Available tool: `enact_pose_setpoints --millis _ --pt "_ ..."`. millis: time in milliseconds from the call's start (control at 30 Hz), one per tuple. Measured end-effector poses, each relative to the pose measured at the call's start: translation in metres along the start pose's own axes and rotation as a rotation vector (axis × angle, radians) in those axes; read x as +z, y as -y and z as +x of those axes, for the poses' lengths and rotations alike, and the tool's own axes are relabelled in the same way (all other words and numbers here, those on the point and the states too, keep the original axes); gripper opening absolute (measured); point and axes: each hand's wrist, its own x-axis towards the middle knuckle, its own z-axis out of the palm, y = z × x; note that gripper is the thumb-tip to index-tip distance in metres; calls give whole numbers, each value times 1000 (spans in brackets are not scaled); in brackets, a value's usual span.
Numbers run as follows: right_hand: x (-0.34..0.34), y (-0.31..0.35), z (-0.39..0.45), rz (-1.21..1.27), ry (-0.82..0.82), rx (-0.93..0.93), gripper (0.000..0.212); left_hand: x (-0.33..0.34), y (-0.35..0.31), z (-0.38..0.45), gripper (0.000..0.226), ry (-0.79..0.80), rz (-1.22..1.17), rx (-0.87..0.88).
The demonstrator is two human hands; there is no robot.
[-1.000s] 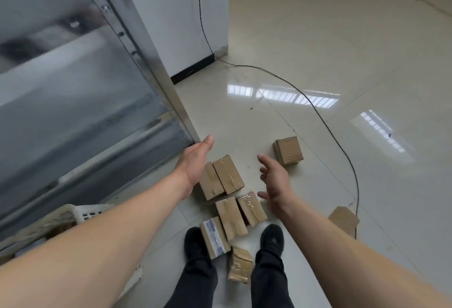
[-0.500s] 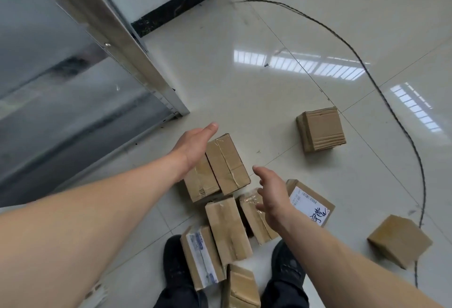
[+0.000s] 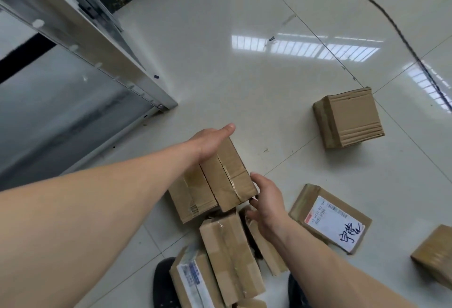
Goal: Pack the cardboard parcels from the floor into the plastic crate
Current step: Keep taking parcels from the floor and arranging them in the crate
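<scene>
Glossy pale floor tiles (image 3: 220, 63) catch the window glare, with a black cable (image 3: 401, 36) curving across them and a metal frame (image 3: 102, 46) standing to the left. Cardboard parcels lie scattered at the person's feet; the crate is nowhere in view, so I cannot say where they will be packed. The left hand (image 3: 210, 141) lies flat along the far side of a pair of parcels (image 3: 215, 180) set side by side, fingers straight and pressed against the cardboard, while the right hand (image 3: 266, 200) comes at the near corner with its fingers loosely spread and the thumb touching the edge; it is not clamped on yet. My worry is the squeeze: the two boxes are only held together by pressure from each end, and if it is uneven one may slide out and drop as they come up. More parcels sit tight against the pair below, so a lift could nudge them. A labelled parcel (image 3: 332, 219) lies just right of the right wrist, a square one (image 3: 349, 119) well apart beyond it, and another (image 3: 435, 254) at the right edge.
</scene>
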Motion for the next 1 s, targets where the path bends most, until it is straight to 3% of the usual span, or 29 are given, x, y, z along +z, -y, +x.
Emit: enact_pose_setpoints --millis 100,200,267,367,467,533,667,767,867,1000 --pt "4 -1 2 28 -30 10 100 -2 3 2 101 4 11 -9" --pt "4 0 1 33 -66 -5 62 -6 8 0 122 -15 -58 -40" --pt "4 1 -3 30 -107 -9 63 -8 6 -8 108 -24 -110 -53" --pt "3 6 -18 66 -159 -32 67 -12 0 -25 69 -51 -142 -40" --pt "4 27 -49 56 -193 -71 38 -26 -6 -50 66 -92 -178 -53" --pt "2 42 -67 49 -227 -117 32 -39 -13 -76 58 -146 -201 -58" --pt "5 62 -114 -29 -246 -220 66 -62 -13 -129 67 -196 -246 -70" --pt "9 84 -166 -137 -269 -318 50 -81 -15 -174 73 -173 -330 -59" --pt "13 103 -220 -245 -289 -431 33 -97 -18 -224 53 -106 -458 -7" --pt "21 113 -296 -362 -270 -531 36 -116 -17 -291 76 10 -607 36"
